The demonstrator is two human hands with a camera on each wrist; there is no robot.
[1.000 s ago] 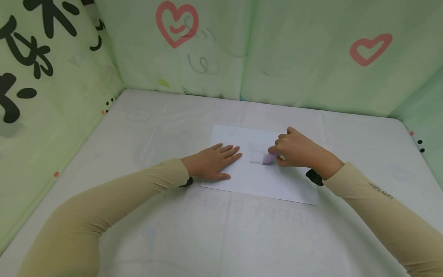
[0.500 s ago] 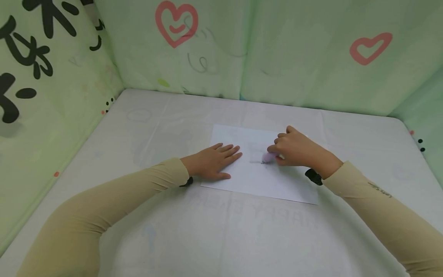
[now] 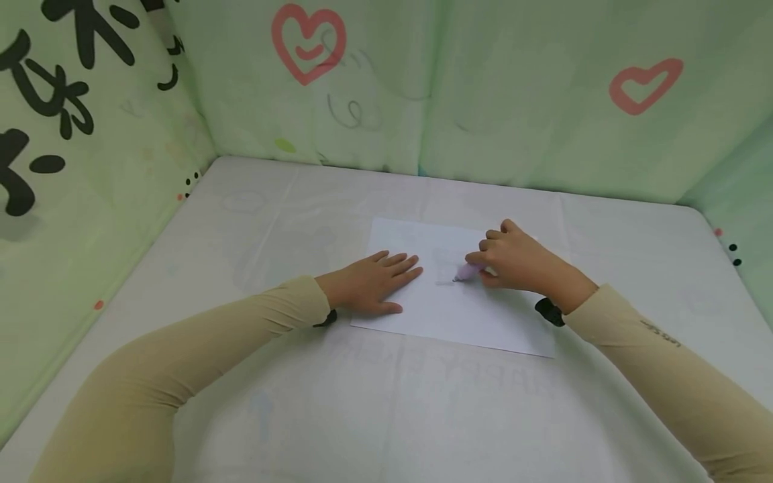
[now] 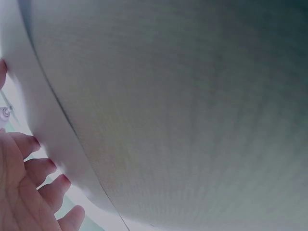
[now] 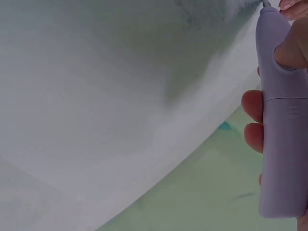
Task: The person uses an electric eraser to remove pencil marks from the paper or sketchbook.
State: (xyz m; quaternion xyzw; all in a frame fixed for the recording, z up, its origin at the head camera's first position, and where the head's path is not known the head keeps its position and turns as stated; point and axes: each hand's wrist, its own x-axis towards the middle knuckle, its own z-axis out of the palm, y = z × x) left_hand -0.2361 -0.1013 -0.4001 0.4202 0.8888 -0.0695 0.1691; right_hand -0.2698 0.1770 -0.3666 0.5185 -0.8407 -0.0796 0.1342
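A white sheet of paper (image 3: 417,315) lies on the table. My left hand (image 3: 377,282) rests flat on its left part with the fingers spread. My right hand (image 3: 522,261) grips a lilac electric eraser (image 5: 284,144), its thumb on the button on the body. In the head view the eraser's narrow tip meets the paper near a short pencil line (image 3: 444,283). Faint lines stand above that one. A dark smudge with crumbs (image 5: 192,14) shows beside the tip in the right wrist view. The left wrist view catches only the fingers of my left hand (image 4: 29,187) and part of the eraser.
The table (image 3: 290,402) has a white cover with faint printing. Green curtains (image 3: 513,134) with red hearts hang along the back and sides. Dark bands sit at both wrists, below the beige sleeves (image 3: 241,335).
My right hand has shifted the electric eraser's tip slightly left and up along the pencil line, which looks a little shorter at its right end. My left hand has stayed put.
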